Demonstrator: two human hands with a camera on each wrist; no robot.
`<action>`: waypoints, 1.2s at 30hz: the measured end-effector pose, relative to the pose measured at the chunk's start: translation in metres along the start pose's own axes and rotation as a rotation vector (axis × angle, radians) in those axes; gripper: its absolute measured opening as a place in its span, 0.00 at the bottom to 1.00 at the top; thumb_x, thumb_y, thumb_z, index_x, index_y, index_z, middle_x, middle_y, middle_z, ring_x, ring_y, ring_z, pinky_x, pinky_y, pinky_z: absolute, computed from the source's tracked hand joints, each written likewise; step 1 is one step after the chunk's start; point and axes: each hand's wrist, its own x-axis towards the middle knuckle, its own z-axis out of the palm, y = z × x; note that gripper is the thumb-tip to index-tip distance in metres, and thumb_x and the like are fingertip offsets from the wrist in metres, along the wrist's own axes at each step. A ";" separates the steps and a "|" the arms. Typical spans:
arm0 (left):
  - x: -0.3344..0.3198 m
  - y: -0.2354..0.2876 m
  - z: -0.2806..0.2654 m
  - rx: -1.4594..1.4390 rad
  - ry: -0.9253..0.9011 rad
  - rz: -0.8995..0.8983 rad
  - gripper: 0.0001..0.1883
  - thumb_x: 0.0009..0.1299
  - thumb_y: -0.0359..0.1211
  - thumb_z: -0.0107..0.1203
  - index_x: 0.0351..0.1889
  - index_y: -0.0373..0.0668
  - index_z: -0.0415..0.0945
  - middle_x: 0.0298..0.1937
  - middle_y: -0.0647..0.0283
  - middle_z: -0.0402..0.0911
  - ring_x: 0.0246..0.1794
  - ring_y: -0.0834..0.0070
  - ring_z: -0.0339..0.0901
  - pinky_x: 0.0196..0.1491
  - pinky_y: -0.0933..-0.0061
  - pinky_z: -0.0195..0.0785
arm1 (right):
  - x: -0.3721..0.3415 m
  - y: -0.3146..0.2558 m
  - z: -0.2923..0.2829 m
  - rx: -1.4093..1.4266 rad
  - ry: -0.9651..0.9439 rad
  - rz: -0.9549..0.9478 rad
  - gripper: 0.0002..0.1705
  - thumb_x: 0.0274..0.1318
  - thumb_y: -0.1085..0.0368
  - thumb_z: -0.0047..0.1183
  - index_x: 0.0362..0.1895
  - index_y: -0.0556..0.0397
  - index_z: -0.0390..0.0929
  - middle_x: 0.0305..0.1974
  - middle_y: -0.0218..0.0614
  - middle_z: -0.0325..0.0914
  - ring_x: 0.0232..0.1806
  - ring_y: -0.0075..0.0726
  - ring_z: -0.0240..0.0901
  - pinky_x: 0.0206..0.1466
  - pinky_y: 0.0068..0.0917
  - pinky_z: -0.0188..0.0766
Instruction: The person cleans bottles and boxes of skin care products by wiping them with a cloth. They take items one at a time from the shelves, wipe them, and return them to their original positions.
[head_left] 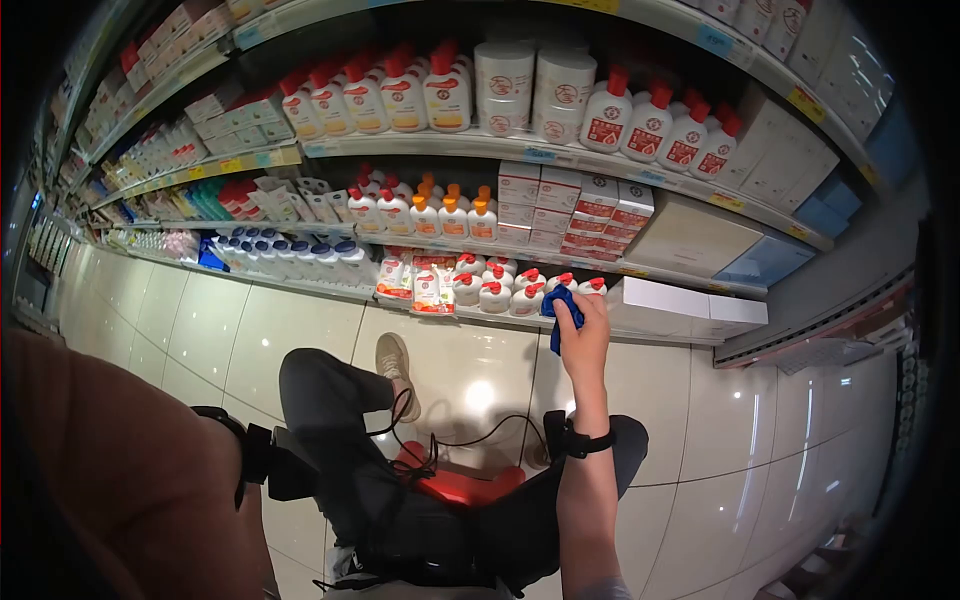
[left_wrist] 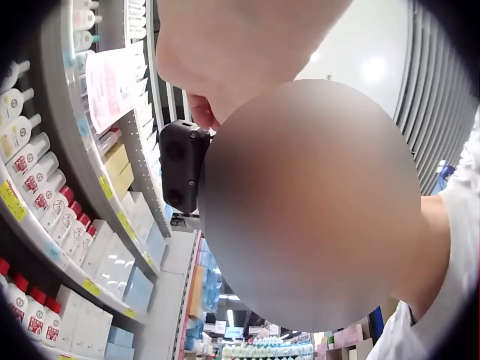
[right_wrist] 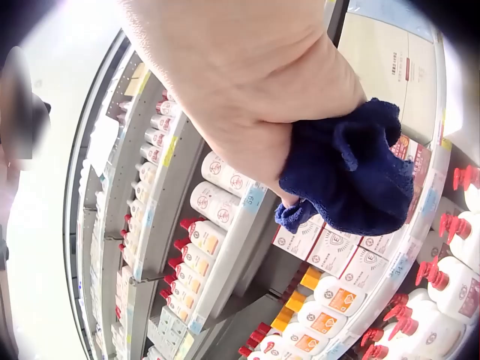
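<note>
Before the store shelving, the right hand pinched a crumpled navy cloth on its shelf-facing side, toward the red-topped pump bottles, nearer them than the left hand, whose grip could not be told.
</note>
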 end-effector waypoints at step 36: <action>-0.003 0.027 -0.026 -0.022 -0.625 -0.327 0.20 0.80 0.45 0.55 0.59 0.41 0.75 0.45 0.59 0.77 0.46 0.70 0.74 0.47 0.68 0.69 | -0.001 -0.007 0.000 0.034 0.000 -0.027 0.16 0.62 0.65 0.66 0.49 0.64 0.85 0.43 0.45 0.79 0.45 0.48 0.79 0.52 0.35 0.74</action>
